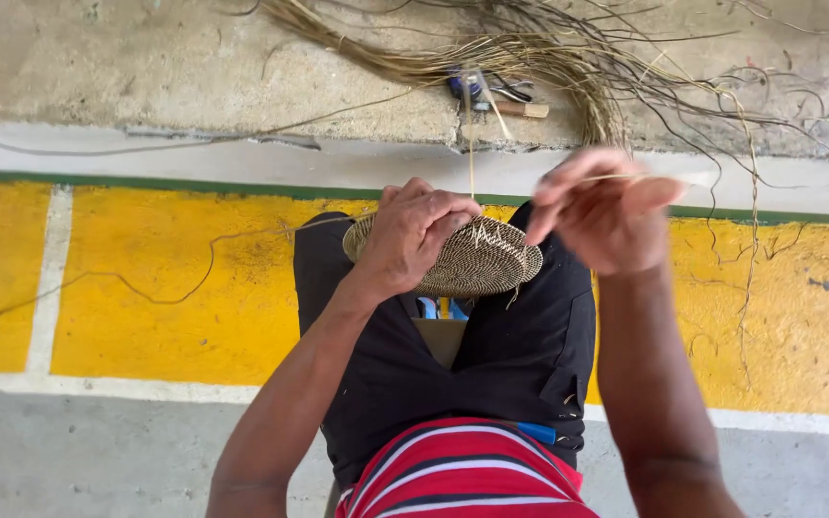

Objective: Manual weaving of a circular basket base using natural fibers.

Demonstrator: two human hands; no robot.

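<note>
Both forearms extend forward from the bottom edge of the view, bare to the elbow, above the seated person's knees. The left hand [414,235] is palm-down, wrist slightly flexed, with fingers curled together and knuckles facing up in a closed grasp. The right hand [606,206] is raised higher than the left and is partly blurred; its wrist is straight, thumb and index finger pressed together in a pinch, the remaining fingers loosely bent. The two hands sit near each other without touching.

fibre bundle [491,48] | scissors [501,96] | yellow painted floor [146,288]
</note>
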